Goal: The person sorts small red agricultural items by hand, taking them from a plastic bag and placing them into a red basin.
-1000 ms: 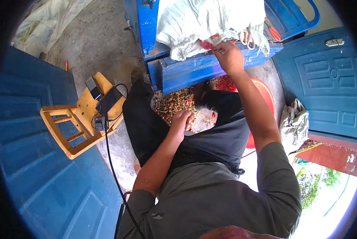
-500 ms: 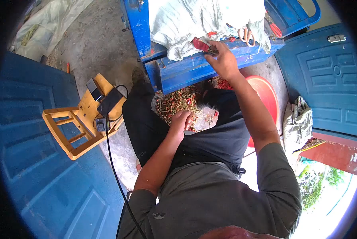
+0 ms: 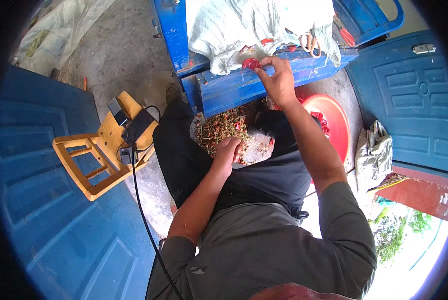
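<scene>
My right hand is closed on a small red item, its thumb and fingers pinching it at the edge of the white woven sack. The sack lies over the blue metal ledge. My left hand is low between my knees, its fingers curled together; what they hold, if anything, is hidden. Just beyond it is a heap of stems and red bits. Orange-handled scissors rest at the sack's right edge.
A red basin with red pieces stands beside my right leg. To the left is a wooden chair with black devices and a cable running toward me. Red-handled tool lies right of the scissors. Blue doors flank both sides.
My right hand has shifted slightly down, and the red item in it has turned and now looks rounder. Red pieces in the basin have come into view. My left hand has barely moved.
</scene>
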Demonstrator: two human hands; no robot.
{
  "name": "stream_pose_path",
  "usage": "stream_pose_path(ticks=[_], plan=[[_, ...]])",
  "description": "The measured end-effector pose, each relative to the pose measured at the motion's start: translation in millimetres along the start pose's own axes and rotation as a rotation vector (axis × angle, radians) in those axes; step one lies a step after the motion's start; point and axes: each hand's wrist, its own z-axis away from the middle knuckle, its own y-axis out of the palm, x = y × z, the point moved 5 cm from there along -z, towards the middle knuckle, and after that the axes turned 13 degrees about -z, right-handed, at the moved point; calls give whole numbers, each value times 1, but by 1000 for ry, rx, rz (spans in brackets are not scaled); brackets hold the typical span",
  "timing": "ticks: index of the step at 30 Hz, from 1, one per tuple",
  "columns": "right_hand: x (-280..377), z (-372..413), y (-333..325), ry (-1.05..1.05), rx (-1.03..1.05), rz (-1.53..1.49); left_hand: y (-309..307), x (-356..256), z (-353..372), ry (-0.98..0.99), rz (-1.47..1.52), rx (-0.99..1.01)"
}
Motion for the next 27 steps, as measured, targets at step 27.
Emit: stream_pose_path(ticks=[27], plan=[[25, 187, 67, 230, 805, -476, -4, -1, 5, -94, -86, -188]])
